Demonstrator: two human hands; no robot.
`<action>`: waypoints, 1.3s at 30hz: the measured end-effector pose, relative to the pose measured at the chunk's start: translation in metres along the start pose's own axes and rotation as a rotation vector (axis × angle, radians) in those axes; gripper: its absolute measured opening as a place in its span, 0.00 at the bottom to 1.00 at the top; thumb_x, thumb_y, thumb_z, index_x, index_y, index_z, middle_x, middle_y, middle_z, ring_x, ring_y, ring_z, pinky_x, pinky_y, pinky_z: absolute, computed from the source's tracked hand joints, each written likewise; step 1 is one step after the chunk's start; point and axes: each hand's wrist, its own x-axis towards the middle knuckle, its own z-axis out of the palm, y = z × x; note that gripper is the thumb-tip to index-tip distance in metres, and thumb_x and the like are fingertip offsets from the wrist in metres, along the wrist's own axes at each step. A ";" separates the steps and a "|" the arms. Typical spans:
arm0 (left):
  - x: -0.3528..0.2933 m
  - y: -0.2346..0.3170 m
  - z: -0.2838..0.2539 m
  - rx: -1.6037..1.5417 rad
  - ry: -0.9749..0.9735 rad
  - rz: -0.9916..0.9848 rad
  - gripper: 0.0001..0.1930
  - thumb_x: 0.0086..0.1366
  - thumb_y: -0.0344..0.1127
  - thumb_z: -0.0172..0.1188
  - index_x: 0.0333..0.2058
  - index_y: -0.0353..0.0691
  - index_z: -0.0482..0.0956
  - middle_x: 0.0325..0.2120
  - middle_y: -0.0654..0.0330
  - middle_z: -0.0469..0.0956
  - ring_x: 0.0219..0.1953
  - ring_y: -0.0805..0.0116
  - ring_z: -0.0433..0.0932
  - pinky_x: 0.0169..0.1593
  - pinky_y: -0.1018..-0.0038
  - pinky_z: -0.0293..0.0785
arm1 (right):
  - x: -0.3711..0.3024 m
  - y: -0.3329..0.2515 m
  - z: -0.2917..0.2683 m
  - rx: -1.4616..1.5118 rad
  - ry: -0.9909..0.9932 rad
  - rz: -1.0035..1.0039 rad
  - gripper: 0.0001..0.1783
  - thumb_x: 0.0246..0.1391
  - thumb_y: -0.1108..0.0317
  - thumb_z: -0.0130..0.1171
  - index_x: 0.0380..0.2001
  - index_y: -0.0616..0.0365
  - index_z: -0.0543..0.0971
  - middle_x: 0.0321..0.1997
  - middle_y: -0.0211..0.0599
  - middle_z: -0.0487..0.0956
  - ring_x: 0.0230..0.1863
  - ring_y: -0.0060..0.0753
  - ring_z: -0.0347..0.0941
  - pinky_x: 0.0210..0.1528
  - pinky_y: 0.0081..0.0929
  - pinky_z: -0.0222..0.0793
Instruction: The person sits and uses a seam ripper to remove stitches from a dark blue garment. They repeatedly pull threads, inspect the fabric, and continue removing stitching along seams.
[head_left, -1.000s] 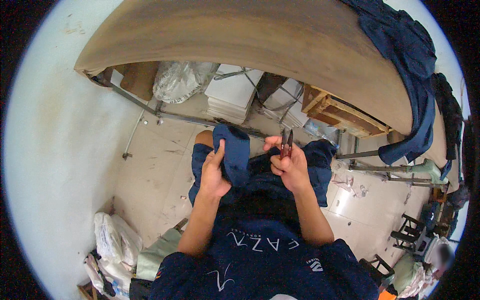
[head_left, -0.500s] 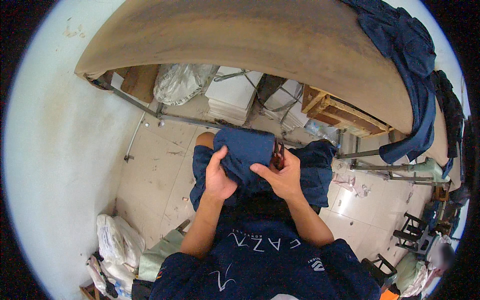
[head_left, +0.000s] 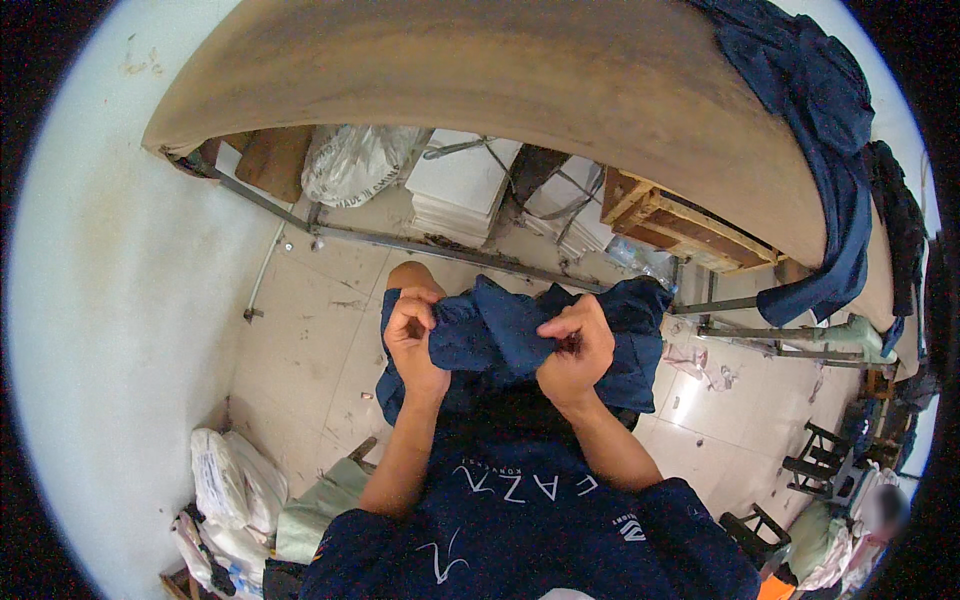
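Note:
A dark blue piece of cloth [head_left: 505, 325] is stretched between my two hands above my lap, its upper edge folded and creased. My left hand [head_left: 415, 350] is closed on the cloth's left end, fingers curled over the edge. At the other end my right hand [head_left: 577, 358] pinches it between thumb and curled fingers. A small dark patch shows inside the right fist, but the fingers hide most of it. Dark blue shorts or cloth [head_left: 635, 335] cover my lap beneath.
Ahead stands a table with a brown padded cover [head_left: 480, 75] and dark blue garments [head_left: 800, 90] draped at its right. Under it are a clear plastic bag [head_left: 360, 165], white stacks [head_left: 460, 185] and a wooden frame [head_left: 690, 230]. White bags [head_left: 235, 480] lie at lower left; black stools [head_left: 820, 460] stand right.
The cloth has been turned and is now pulled out sideways between both fists. The dark red two-pronged snips that showed in my right hand are now mostly hidden by its fingers.

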 end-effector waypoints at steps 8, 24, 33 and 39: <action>0.008 0.010 -0.001 -0.172 -0.061 0.057 0.13 0.57 0.21 0.59 0.19 0.45 0.67 0.42 0.54 0.71 0.47 0.60 0.72 0.57 0.63 0.67 | 0.000 0.020 -0.024 0.474 -0.592 0.697 0.44 0.32 0.69 0.79 0.56 0.61 0.70 0.52 0.36 0.75 0.54 0.27 0.70 0.55 0.28 0.67; 0.015 0.008 0.001 -0.856 -0.300 -0.263 0.12 0.62 0.25 0.60 0.25 0.46 0.66 0.46 0.52 0.73 0.58 0.55 0.71 0.64 0.56 0.63 | 0.006 -0.009 -0.012 0.806 -0.078 0.995 0.06 0.56 0.69 0.65 0.31 0.59 0.79 0.30 0.26 0.80 0.29 0.16 0.74 0.34 0.16 0.71; 0.010 0.010 0.010 -0.436 -0.104 -0.223 0.07 0.67 0.36 0.58 0.38 0.45 0.69 0.49 0.52 0.73 0.58 0.57 0.70 0.63 0.58 0.64 | 0.002 -0.008 -0.011 0.666 -0.036 0.829 0.10 0.54 0.70 0.67 0.39 0.60 0.80 0.32 0.25 0.80 0.31 0.17 0.74 0.38 0.18 0.70; -0.046 0.026 -0.004 -0.409 0.184 -0.655 0.21 0.70 0.43 0.55 0.56 0.45 0.63 0.53 0.61 0.68 0.51 0.65 0.72 0.56 0.69 0.67 | -0.006 -0.006 -0.007 0.283 0.016 0.554 0.06 0.49 0.73 0.70 0.31 0.60 0.82 0.29 0.25 0.77 0.31 0.16 0.69 0.33 0.16 0.63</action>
